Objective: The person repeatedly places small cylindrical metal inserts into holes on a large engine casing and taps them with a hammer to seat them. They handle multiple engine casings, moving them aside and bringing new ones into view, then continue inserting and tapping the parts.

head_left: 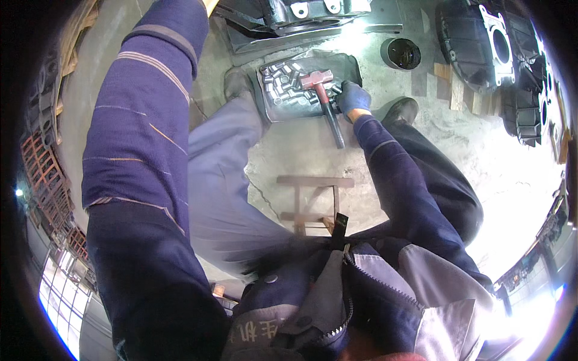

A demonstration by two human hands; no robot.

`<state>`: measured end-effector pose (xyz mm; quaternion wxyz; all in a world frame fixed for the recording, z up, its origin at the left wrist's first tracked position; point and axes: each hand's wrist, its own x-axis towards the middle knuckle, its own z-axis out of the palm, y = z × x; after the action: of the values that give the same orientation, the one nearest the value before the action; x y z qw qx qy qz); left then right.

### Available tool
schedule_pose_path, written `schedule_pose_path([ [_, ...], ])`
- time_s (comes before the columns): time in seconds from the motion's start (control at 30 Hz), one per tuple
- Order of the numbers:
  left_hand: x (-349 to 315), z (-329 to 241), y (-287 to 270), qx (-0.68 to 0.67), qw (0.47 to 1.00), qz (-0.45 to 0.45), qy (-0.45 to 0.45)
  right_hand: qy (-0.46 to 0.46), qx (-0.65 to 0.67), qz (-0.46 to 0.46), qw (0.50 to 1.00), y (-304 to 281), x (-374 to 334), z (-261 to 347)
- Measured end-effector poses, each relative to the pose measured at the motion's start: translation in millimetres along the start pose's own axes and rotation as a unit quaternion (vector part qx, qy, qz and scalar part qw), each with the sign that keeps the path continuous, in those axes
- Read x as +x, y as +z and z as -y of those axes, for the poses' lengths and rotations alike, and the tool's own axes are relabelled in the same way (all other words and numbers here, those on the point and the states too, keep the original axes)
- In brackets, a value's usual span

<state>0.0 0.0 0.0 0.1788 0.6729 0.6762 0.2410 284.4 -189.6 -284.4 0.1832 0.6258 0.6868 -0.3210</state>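
Observation:
My right hand [354, 99], in a blue glove, is at the right side of a shallow dark tray [313, 112] on the floor. Its fingers look curled together, and whatever they may hold is hidden. Inside the tray lie several short shiny metal sleeves [282, 84]. A hammer [324, 99] with a worn red head rests across the tray, its dark handle sticking out over the near rim beside my right hand. Past the top edge reaches my left arm [141, 120], in a dark blue knitted sleeve; only a sliver of wrist shows, and the hand is out of view.
A large black metal casting [289, 15] stands beyond the tray. Right of it is a round dark container [402, 54]. More black castings [475, 45] line the right side on wooden blocks [456, 90]. A low stool frame [316, 180] is between my legs.

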Motion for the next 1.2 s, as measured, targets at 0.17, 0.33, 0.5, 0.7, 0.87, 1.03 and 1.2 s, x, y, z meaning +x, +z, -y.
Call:
schedule_pose_path([
  [0.17, -0.5, 1.3, 6.3, 0.067, 0.998, 0.000, 0.005, 0.001, -0.015, 0.048, 0.999, 4.1, -10.2, 7.2],
  [0.33, 1.7, -0.8, 6.2, 0.051, 0.994, -0.017, 0.090, 0.015, 0.091, -0.007, 0.996, -3.0, -5.2, -5.2],
  [0.5, 13.0, -5.3, -3.5, 0.106, 0.983, 0.120, -0.090, -0.010, 0.102, 0.111, 0.989, 2.2, 18.7, -4.7],
  [0.7, 12.9, 15.6, 6.4, 0.093, 0.994, 0.049, -0.007, -0.020, 0.122, -0.030, 0.992, -1.1, -13.0, 8.1],
  [0.87, 7.1, 7.1, 4.5, 0.061, 0.994, 0.069, -0.058, -0.064, 0.122, 0.017, 0.990, -35.7, -18.7, 27.0],
  [1.03, 9.6, 7.5, 6.6, 0.071, 0.996, 0.039, -0.038, -0.079, 0.035, 0.017, 0.996, -49.1, -23.4, 33.6],
  [1.2, 8.7, 7.1, 7.1, 0.057, 0.997, 0.041, -0.026, 0.003, 0.112, 0.020, 0.993, -34.9, -12.1, 12.8],
])
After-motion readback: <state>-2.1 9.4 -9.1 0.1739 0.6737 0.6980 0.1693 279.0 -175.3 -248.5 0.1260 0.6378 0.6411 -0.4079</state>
